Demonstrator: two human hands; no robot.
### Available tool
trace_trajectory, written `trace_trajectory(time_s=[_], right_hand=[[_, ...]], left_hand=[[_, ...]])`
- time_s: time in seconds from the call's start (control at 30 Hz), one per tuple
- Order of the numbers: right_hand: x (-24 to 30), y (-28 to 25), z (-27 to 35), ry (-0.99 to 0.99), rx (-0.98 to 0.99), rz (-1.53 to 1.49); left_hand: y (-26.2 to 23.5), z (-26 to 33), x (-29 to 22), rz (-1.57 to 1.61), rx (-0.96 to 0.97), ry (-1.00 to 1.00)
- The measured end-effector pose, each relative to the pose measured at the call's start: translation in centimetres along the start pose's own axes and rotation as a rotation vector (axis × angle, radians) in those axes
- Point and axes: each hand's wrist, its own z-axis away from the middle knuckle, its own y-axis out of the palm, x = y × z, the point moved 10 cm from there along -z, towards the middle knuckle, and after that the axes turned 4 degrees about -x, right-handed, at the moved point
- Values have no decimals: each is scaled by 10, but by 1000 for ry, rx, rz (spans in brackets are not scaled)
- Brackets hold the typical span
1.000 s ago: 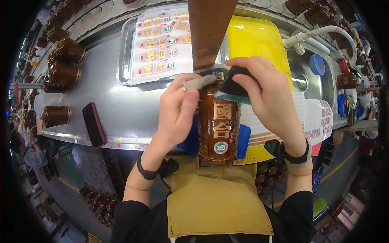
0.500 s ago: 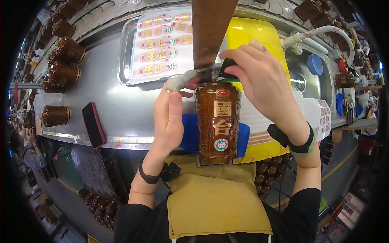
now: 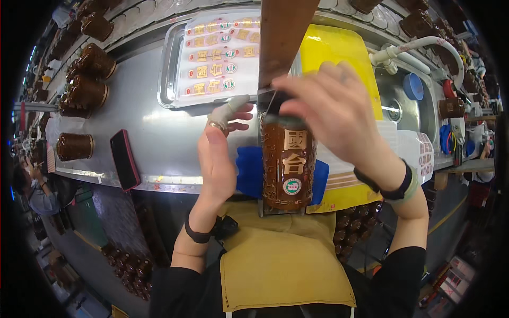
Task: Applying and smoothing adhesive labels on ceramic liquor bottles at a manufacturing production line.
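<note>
Steel tabletop (image 3: 159,143) beyond both hands. One yellow bin (image 3: 339,53) behind right hand. One tray (image 3: 168,74) with sheet of labels (image 3: 220,58) beyond left hand. One brown bottle (image 3: 286,164) upright between hands, at tabletop's near edge, on blue pad (image 3: 249,172). Four brown jars (image 3: 85,90) far left; one dark phone (image 3: 124,159) left of left hand. Left hand (image 3: 217,159) open beside bottle, taped fingertip at its top. Right hand (image 3: 334,114) over bottle top, fingers spread; grip cannot be told.

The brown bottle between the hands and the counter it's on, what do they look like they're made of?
Brown patterned bottle: probably glazed ceramic or glass; glossy embossed surface, so it stays open. Grey worktop: apparently brushed stainless steel, with a dull metallic sheen and soft reflections.
</note>
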Motion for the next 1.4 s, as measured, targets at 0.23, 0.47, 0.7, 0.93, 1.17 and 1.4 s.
trace_trajectory(time_s=[0.23,0.47,0.7,0.93,1.17,1.4], right_hand=[[-37,-43,5,241,-258,22],[-51,-52,59,576,-306,-97],[-49,-51,55,667,-272,-245],[-54,-53,51,657,-302,-214],[-50,-57,55,709,-379,-277],[-51,-56,61,793,-275,-290]], left_hand=[[37,23,-51,-576,236,458],[71,37,-65,-871,363,451],[56,41,-69,-799,156,533],[50,39,-71,-721,146,543],[61,18,-76,-755,219,484],[53,3,-61,-659,206,419]])
